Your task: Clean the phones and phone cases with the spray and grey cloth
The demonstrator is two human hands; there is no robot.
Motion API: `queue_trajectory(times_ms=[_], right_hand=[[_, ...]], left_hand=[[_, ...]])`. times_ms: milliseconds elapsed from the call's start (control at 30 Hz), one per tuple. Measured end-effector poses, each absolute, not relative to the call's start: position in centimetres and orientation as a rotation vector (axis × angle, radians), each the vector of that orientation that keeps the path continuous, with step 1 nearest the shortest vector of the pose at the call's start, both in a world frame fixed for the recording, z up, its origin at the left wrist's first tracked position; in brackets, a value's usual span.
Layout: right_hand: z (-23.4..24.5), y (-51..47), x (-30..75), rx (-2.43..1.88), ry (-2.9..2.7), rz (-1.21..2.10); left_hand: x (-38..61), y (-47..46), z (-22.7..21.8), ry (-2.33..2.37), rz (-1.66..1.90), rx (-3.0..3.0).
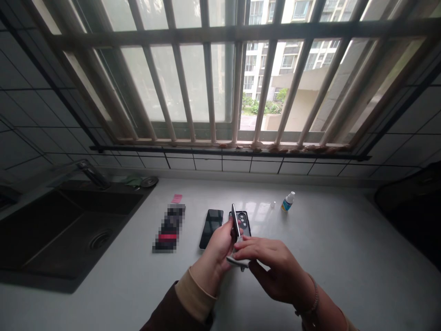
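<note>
In my left hand (218, 246) is a phone (235, 221), tilted up and seen almost edge-on. My right hand (272, 264) is closed, fingers bent, on a thin whitish piece (238, 262) just below the phone; whether it is a cloth or something stiff I cannot tell. Both hands meet over the counter, close together. Behind the held phone lies a dark phone case (243, 219) with camera holes, partly hidden. Another phone (211, 228) lies flat, black screen up, just left of my left hand.
A pixelated dark item (169, 228) with a red band lies farther left, below a pink slip (177, 198). To the right stand a small white bottle (288, 202) and a tiny clear cap (273, 204). A dark sink (74, 234) fills the left; a barred window is behind.
</note>
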State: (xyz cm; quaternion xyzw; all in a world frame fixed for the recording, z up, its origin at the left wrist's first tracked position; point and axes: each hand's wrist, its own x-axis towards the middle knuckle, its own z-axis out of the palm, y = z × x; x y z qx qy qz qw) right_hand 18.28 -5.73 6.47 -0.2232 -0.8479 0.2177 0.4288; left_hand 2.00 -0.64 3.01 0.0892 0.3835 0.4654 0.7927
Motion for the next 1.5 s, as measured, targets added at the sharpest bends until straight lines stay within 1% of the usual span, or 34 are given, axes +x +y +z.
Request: queue_trajectory(times_ms=[100,200,300,433,533,600,667,733,833,1033,1167,1300,1500], right_hand=[[7.7,-6.7,18.0,-0.485,-2.128,0.61],[8.5,-7.4,18.2,-0.497,-2.131,0.626],[8.4,-7.3,19.0,-0.668,-2.095,0.687],[7.4,-5.6,20.9,-0.895,-1.895,0.713],[6.5,-4.0,22.7,-1.154,-1.614,0.591],[5.8,-2.8,23.8,-1.455,-1.454,0.494],[5.0,-1.6,25.1,-1.715,-1.421,0.433],[4.0,-0.6,26.2,-1.871,-1.494,0.455],[2.4,0.6,27.7,-2.029,-1.523,0.673],[0.9,0.9,28.4,-2.037,-1.414,1.021],[0.7,0.8,28.2,-1.954,-1.323,1.156],[0.1,1.3,28.5,-1.898,-1.272,1.146],[-0.2,1.6,27.1,-1.696,-1.229,1.065]], left_hand=[[1.5,-0.3,3.2,0.831,1.023,0.166],[0.9,0.0,3.5,0.761,1.137,0.168],[0.4,0.2,4.1,0.676,1.174,0.139],[0.0,-0.1,5.1,0.696,1.114,0.093],[0.2,-0.3,5.4,0.681,1.062,0.117],[0.4,-0.4,5.3,0.674,1.003,0.13],[0.6,-0.5,5.0,0.683,0.941,0.129],[0.8,-0.5,4.7,0.683,0.895,0.133],[1.1,-0.7,4.4,0.692,0.836,0.154],[1.2,-0.5,3.5,0.774,0.781,0.153],[0.9,-0.3,2.8,0.742,0.783,0.176],[0.8,-0.3,2.8,0.713,0.769,0.201],[0.9,-0.3,3.0,0.725,0.762,0.213]])
